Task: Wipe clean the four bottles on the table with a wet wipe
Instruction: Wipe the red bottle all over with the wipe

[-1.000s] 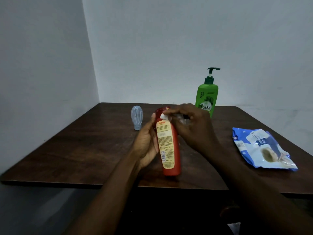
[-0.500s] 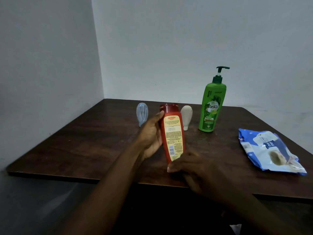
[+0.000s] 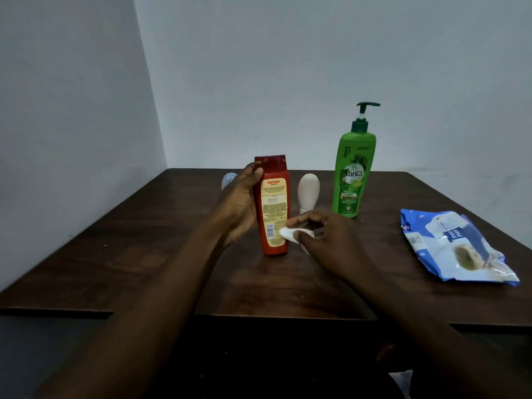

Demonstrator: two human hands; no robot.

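Dark surface [image 3: 144,254], red bottle [image 3: 273,203] gripped upright by left hand [image 3: 239,208]. Right hand [image 3: 325,240] pinches wet wipe [image 3: 288,234], risen from base onto lower label. Judging this bottle unfinished.

Upright red bottle [image 3: 273,208], wipe [image 3: 288,234] touching it

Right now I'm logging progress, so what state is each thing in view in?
Red bottle: upright, gripped by left hand.
Wet wipe: pinched in right hand, against that bottle's label.
Green pump bottle: standing, untouched.
White bottle: standing, untouched.
Clear bottle: mostly hidden behind left hand.
Wipes pack: lying flat on table.
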